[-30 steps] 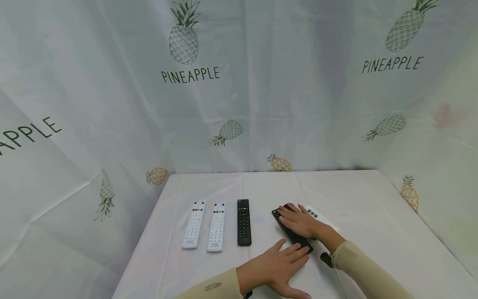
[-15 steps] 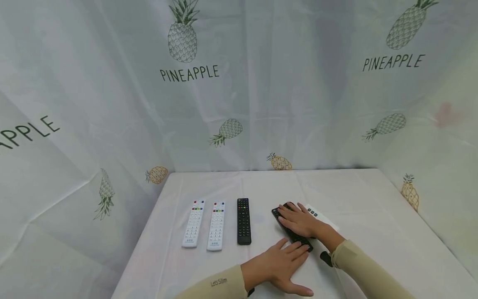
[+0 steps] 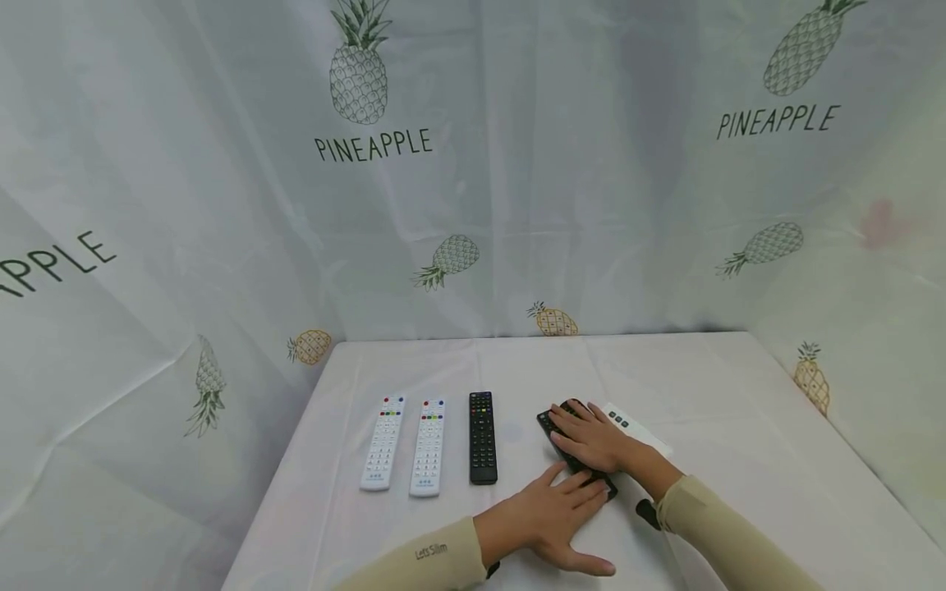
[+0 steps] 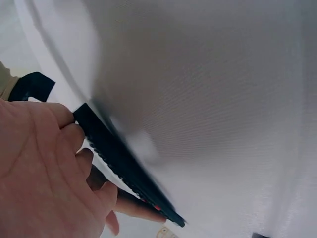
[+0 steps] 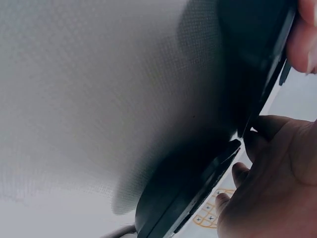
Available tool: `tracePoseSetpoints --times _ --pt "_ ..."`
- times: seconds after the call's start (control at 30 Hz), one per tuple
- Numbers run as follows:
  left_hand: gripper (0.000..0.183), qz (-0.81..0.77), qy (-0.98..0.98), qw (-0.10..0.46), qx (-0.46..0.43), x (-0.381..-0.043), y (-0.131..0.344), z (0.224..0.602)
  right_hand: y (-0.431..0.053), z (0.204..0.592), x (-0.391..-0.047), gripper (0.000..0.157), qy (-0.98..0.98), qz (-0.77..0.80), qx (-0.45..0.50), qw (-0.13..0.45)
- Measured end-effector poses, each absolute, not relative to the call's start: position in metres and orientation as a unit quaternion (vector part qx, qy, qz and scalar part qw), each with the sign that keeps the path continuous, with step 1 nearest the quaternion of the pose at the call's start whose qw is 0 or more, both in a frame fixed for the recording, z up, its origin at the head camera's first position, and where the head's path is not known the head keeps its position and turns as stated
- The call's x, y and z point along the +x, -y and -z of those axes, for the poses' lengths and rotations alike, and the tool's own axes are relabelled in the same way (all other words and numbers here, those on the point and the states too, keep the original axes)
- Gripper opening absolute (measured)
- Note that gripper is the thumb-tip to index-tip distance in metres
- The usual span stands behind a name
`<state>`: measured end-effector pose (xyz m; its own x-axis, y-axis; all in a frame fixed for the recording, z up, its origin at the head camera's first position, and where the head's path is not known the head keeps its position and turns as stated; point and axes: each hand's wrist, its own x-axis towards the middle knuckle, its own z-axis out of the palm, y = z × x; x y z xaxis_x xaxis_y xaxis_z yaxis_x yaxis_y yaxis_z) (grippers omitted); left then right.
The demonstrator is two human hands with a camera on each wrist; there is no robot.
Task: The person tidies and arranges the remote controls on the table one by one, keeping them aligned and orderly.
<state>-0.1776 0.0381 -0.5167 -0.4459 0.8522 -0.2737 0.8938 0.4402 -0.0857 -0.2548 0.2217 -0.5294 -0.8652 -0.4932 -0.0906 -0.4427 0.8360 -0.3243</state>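
White-covered table [image 3: 510, 369], bearing: two white remotes [image 3: 383, 443] and a straight-set black remote [image 3: 483, 438], in a row; one pale remote [image 3: 641, 432], partly hidden by your right hand [image 3: 597, 441]. Slanted black remote [image 4: 125, 163]: slim, buttoned, a spot of red; lies between row and pale remote. Your left hand [image 3: 548, 523]: fingers spread, laid on its near end, unclasped. Your right: fingers extended over its far part, likewise unclasped. Since half a second ago: left hand shifted slightly leftward; row unmoved.

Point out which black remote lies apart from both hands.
The black remote just right of two white remotes; the slanted black one lies partly under the left hand.
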Motion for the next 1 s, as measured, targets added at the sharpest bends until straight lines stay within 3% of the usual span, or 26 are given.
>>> tracePoseSetpoints --times 1.0 --pt "0.087 0.108 -0.841 0.114 0.517 -0.176 -0.028 0.513 -0.220 0.537 -0.255 0.066 -0.956 0.137 -0.254 0.053"
